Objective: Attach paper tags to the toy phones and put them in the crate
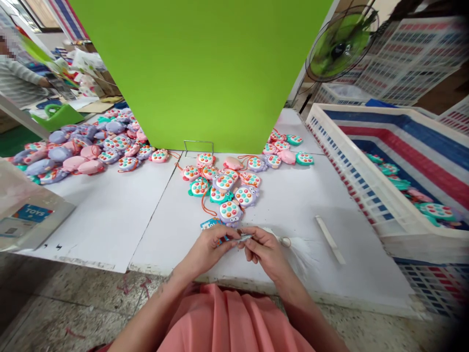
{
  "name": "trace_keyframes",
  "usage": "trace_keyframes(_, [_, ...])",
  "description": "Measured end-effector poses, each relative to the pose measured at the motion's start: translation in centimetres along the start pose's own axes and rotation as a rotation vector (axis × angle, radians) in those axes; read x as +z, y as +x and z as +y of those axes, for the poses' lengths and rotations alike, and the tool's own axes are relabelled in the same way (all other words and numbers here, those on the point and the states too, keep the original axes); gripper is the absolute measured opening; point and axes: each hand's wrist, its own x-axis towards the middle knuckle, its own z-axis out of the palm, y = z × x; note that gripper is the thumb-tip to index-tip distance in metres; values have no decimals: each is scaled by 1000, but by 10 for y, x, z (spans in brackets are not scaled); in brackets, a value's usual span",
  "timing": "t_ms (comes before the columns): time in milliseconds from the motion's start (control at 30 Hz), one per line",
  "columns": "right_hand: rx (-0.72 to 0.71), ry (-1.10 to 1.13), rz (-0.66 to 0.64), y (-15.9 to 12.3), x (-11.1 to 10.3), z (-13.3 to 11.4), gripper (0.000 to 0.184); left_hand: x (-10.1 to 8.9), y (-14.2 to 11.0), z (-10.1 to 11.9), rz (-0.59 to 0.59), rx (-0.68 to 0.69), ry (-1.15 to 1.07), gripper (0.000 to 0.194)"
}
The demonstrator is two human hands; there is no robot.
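Near the table's front edge, my left hand [216, 244] and my right hand [264, 247] meet, fingertips pinched on a small pale tag [245, 237]. Fingers cover much of it, so its print cannot be read. A blue card tag [209, 223] lies just beyond my left fingers. Right past my fingertips sits a purple animal-shaped toy [230, 211] with a white face and coloured buttons. Behind it several similar toys in pink, green and purple are loosely gathered, some with orange cords. A bundle of white strings [302, 252] lies beside my right hand.
A green panel [205, 73] stands behind the toys. To the left is a large toy pile [84, 146] and a plastic bag [32, 210]. At right are a white strip [330, 239], a crate [388, 230] holding toys, and a fan [340, 49]. A person [22, 78] sits far left.
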Motion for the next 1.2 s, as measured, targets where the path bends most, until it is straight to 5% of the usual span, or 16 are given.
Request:
trace_keyframes(300, [61, -86, -126, -5, -3, 1, 21, 3, 2, -2, -2, 74, 44, 22])
trace_keyframes(533, [39, -2, -70, -6, -3, 8, 41, 6, 1, -3, 18, 173, 121, 20])
trace_keyframes(833, [-12, -152, -185, -7, -7, -5, 24, 8, 8, 0, 1, 68, 72, 17])
trace_keyframes(1033, [-29, -255, 20, -7, -22, -2, 23, 0, 34, -38, 185, -45, 367, 15])
trace_keyframes(1200, [-47, -284, 214, -8, -39, 2, 26, 6, 55, -52, 61, 81, 702, 25])
